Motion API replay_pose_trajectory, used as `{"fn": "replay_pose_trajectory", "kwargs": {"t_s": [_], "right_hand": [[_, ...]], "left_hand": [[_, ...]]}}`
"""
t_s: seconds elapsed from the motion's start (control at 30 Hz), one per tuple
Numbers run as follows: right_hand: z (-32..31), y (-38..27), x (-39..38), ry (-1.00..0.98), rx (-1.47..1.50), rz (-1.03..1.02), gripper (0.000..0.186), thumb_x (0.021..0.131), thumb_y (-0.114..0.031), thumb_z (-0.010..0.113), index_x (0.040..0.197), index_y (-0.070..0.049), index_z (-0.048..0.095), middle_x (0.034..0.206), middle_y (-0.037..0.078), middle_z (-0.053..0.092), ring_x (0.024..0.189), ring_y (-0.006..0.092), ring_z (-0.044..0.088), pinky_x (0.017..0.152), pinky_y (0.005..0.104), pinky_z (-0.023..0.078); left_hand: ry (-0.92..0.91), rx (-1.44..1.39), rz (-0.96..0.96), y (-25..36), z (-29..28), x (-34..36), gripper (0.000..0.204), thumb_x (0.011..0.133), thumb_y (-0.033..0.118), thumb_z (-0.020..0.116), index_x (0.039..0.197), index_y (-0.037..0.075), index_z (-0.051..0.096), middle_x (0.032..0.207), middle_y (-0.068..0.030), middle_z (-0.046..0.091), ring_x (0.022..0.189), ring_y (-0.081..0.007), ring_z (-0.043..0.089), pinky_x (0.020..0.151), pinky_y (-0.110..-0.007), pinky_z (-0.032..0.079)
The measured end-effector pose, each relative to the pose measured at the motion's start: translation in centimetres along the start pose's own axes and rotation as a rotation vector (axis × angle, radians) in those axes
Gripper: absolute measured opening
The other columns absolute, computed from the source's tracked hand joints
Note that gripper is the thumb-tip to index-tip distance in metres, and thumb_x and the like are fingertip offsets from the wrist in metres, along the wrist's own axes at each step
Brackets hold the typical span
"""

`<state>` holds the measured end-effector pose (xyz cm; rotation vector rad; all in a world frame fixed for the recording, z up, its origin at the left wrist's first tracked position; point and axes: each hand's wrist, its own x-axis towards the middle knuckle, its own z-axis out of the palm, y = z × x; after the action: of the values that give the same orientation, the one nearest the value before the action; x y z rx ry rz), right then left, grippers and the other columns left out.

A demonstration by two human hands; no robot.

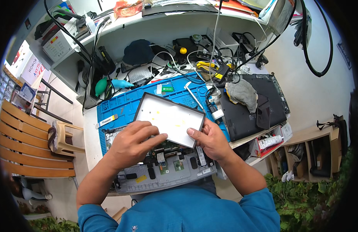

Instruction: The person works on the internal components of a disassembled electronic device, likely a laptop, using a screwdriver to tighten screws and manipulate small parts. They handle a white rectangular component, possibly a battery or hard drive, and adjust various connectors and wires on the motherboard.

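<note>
Blue shirt [179, 210] foremost, the right hand [213, 141] is clamping a white tray [167, 119], the left hand [131, 144] beside it, hold unclear; any tilt could be sending small bits [143, 110] into the opened laptop [175, 179].

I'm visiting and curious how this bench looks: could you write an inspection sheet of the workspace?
Surface: a blue mat on a pale tabletop.
Job's things: a shallow white tray showing small dark and yellow specks; an opened grey casing below it.
Hands: the right hand grips the tray's edge; the left hand is at its near side, its hold unclear.
Clutter: green bulb; crumpled grey cloth and dark phone-like slab, both on a dark laptop.
Cables: a black loop hangs at upper right; a white cable runs down toward the mat.
Surroundings: slatted wooden bench, plastic stool, leafy greenery.
</note>
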<state>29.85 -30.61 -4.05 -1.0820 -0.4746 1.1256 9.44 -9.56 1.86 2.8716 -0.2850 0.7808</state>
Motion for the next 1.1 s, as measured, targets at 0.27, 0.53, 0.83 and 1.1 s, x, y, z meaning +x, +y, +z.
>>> {"fn": "replay_pose_trajectory", "kwargs": {"t_s": [0.27, 0.53, 0.83, 1.1], "right_hand": [[-0.5, 0.6, -0.7, 0.023, -0.012, -0.042, 0.052, 0.107, -0.008, 0.075, 0.153, 0.007, 0.054, 0.140, 0.017, 0.072, 0.124, 0.0186, 0.072, 0.109, 0.0356, 0.060], [-0.2, 1.1, -1.0, 0.043, -0.110, -0.074, 0.052, 0.107, -0.006, 0.074, 0.151, 0.010, 0.054, 0.138, 0.018, 0.072, 0.124, 0.0182, 0.071, 0.109, 0.0347, 0.058], [1.2, 0.9, -1.4, 0.036, -0.149, -0.122, 0.048, 0.107, -0.003, 0.070, 0.151, 0.010, 0.052, 0.137, 0.018, 0.071, 0.124, 0.0193, 0.071, 0.109, 0.0356, 0.057], [1.7, 1.9, -2.0, 0.031, -0.217, -0.147, 0.048, 0.107, -0.001, 0.069, 0.151, 0.008, 0.052, 0.135, 0.016, 0.072, 0.123, 0.0183, 0.071, 0.108, 0.0361, 0.057]], "left_hand": [[0.176, -0.431, -0.602, -3.0, -2.2, -1.8, 0.026, 0.102, 0.006, 0.080, 0.127, 0.000, 0.079, 0.125, -0.0136, 0.073, 0.108, -0.0208, 0.073, 0.098, -0.034, 0.060], [0.157, -0.455, -0.625, -2.6, -1.0, -2.7, 0.028, 0.097, 0.010, 0.087, 0.124, 0.003, 0.081, 0.121, -0.0108, 0.073, 0.098, -0.0164, 0.073, 0.086, -0.032, 0.061], [-0.328, -0.163, -0.576, 0.5, -1.7, 1.7, 0.024, 0.092, 0.028, 0.089, 0.083, 0.005, 0.084, 0.087, -0.0093, 0.076, 0.075, -0.0299, 0.073, 0.068, -0.040, 0.056], [-0.710, -0.091, -0.605, -0.3, -0.4, 3.4, 0.025, 0.093, 0.027, 0.082, 0.088, 0.003, 0.084, 0.088, -0.0162, 0.078, 0.082, -0.0384, 0.075, 0.077, -0.046, 0.060]]}}
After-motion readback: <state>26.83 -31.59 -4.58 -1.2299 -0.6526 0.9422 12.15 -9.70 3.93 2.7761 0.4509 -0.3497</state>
